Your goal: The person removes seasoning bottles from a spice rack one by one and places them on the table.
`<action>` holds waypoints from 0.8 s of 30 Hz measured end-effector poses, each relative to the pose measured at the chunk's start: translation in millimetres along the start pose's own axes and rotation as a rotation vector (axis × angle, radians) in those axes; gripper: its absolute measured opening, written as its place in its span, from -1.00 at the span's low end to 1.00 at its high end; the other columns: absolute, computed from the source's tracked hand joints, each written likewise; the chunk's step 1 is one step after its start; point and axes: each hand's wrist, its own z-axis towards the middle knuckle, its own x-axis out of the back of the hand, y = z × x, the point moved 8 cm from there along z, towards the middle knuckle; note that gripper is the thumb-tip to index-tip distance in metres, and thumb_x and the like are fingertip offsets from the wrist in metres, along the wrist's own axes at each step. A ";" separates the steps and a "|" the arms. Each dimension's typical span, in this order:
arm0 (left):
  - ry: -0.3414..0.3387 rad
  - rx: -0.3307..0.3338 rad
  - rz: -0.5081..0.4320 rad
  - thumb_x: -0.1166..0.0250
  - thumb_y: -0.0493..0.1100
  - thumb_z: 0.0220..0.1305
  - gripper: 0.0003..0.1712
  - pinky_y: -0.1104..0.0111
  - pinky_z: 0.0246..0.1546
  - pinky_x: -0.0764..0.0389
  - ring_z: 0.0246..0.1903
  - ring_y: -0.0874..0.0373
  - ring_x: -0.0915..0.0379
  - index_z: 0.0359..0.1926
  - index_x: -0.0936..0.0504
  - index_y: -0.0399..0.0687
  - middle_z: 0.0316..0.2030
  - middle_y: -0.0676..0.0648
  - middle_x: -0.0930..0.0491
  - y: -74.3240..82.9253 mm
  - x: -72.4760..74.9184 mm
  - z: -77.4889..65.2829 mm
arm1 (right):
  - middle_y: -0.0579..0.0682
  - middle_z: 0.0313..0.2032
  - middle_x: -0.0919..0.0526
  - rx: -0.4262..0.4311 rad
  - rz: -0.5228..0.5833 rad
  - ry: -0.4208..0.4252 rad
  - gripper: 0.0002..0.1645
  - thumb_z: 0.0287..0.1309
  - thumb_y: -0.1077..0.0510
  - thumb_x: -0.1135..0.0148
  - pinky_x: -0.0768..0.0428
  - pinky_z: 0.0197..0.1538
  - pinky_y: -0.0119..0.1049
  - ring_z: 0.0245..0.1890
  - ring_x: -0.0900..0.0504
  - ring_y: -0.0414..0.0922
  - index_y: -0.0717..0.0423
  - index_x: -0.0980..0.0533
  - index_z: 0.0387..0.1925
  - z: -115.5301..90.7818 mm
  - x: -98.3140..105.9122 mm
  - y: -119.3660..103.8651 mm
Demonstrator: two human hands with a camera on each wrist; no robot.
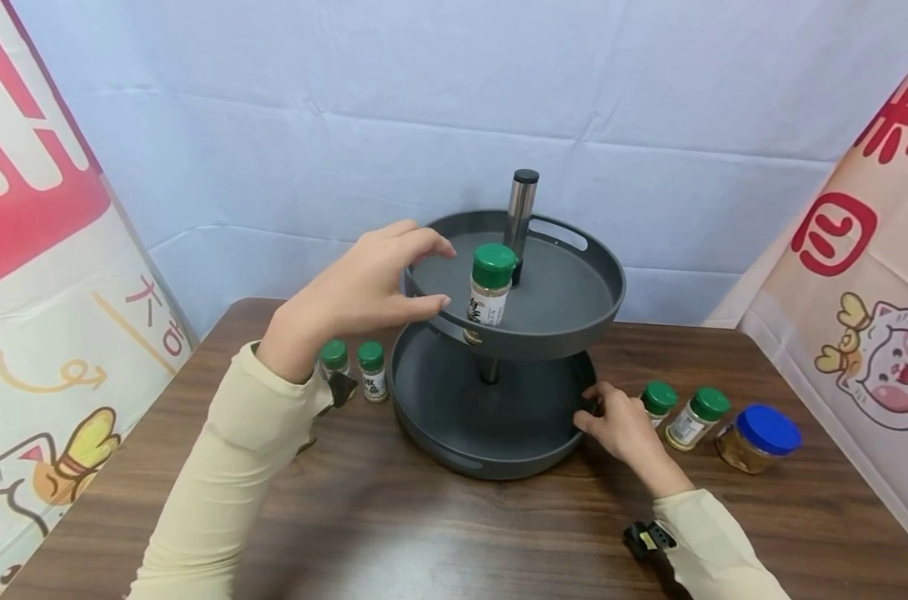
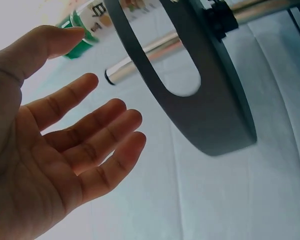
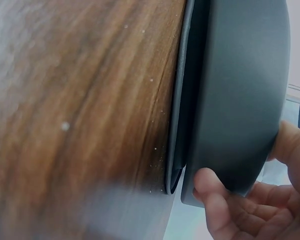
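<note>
A dark grey two-tier round tray stand (image 1: 461, 421) stands on the table, a metal post (image 1: 522, 200) rising through its middle. On the upper tray (image 1: 569, 287), near its front rim, is a green-capped spice jar (image 1: 491, 287) with a white label. My left hand (image 1: 352, 287) is just left of that jar, thumb and fingers spread apart with nothing between them; the left wrist view shows its palm beside the slotted handle (image 2: 222, 120) of the upper tray. My right hand (image 1: 622, 429) grips the lower tray's right rim, thumb and fingers on either side of its wall (image 3: 240, 100).
Two green-capped jars (image 1: 373, 379) stand left of the stand, partly behind my left wrist. To the right are two more green-capped jars (image 1: 697, 417) and a blue-lidded jar (image 1: 757, 437). Pale cloth (image 1: 311, 167) hangs behind the wooden table (image 1: 393, 533), with printed banners at both sides.
</note>
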 end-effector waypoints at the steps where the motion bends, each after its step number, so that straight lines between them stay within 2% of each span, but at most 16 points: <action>1: -0.001 -0.006 -0.006 -0.31 -0.04 0.04 -0.52 0.25 -0.11 -0.42 -0.14 0.20 -0.28 0.01 -0.47 -0.07 -0.11 0.01 -0.44 2.7 -0.2 2.3 | 0.06 -0.54 -0.52 -0.001 -0.002 -0.003 -0.55 0.04 0.11 -0.14 -0.42 -0.53 -0.17 -0.66 -0.38 -0.12 0.32 -0.43 -0.06 -0.1 -0.3 -0.2; 5: 0.006 -0.025 -0.027 -0.31 -0.03 0.03 -0.50 0.27 -0.03 -0.40 -0.08 0.21 -0.31 0.01 -0.46 -0.08 -0.06 0.00 -0.44 9.5 -1.2 10.6 | 0.00 -0.66 -0.47 0.003 -0.016 -0.019 -0.53 0.05 0.11 -0.12 -0.38 -0.58 -0.20 -0.72 -0.35 -0.13 0.35 -0.42 -0.05 -0.3 -1.5 -2.1; 11: 0.034 -0.058 -0.054 -0.33 0.00 0.00 -0.48 0.32 -0.05 -0.40 -0.12 0.21 -0.32 0.00 -0.46 -0.07 -0.06 0.00 -0.46 17.2 -1.4 19.5 | -0.03 -0.78 -0.38 0.008 -0.042 -0.031 -0.52 0.06 0.10 -0.10 -0.31 -0.64 -0.25 -0.80 -0.30 -0.14 0.36 -0.41 -0.05 0.9 -2.4 -3.1; 19: 0.041 -0.091 -0.099 -0.35 0.01 -0.01 -0.44 0.31 -0.07 -0.41 -0.12 0.21 -0.31 0.02 -0.43 -0.06 -0.08 0.01 -0.43 27.6 -5.1 26.8 | -0.03 -0.77 -0.40 0.010 -0.033 -0.038 -0.54 0.05 0.10 -0.11 -0.32 -0.64 -0.25 -0.79 -0.31 -0.14 0.35 -0.42 -0.07 0.7 -3.6 -3.5; 24: -0.007 -0.061 -0.079 -0.34 0.04 -0.01 -0.40 0.31 -0.08 -0.40 -0.12 0.22 -0.27 0.06 -0.42 -0.04 -0.06 -0.01 -0.37 31.0 -12.8 33.3 | -0.03 -0.74 -0.41 0.012 -0.040 -0.034 -0.55 0.04 0.10 -0.12 -0.34 -0.61 -0.24 -0.77 -0.32 -0.14 0.33 -0.44 -0.09 0.7 -2.4 -3.7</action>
